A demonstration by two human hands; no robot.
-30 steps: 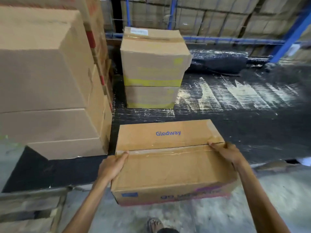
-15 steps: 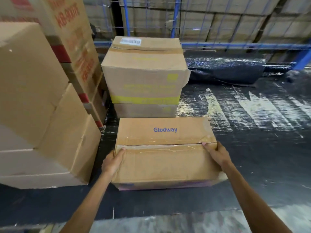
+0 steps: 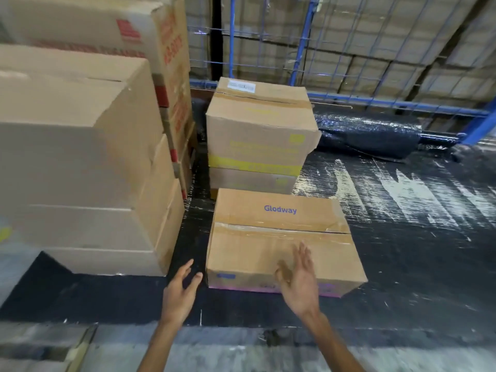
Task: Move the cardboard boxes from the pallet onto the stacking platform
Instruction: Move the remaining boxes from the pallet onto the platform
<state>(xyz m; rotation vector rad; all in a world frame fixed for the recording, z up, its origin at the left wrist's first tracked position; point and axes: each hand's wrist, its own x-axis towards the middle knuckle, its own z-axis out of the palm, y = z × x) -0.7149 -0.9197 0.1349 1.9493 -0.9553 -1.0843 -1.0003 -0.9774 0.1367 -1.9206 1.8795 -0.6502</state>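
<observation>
Sitting loose on glossy black film [image 3: 402, 237], the Glodway box [image 3: 279, 237] could slide if bumped, since left hand [image 3: 182, 288] and right hand [image 3: 298, 280] hover spread, holding nothing.

Back: blue steel frame [image 3: 304, 36], wire mesh [image 3: 375, 36], stacked cartons [image 3: 349, 71] behind it. Rolled black plastic sheeting [image 3: 362, 135] at its foot (glossy, crumpled). Grey concrete floor [image 3: 228, 350] nearest. Light dim.
</observation>
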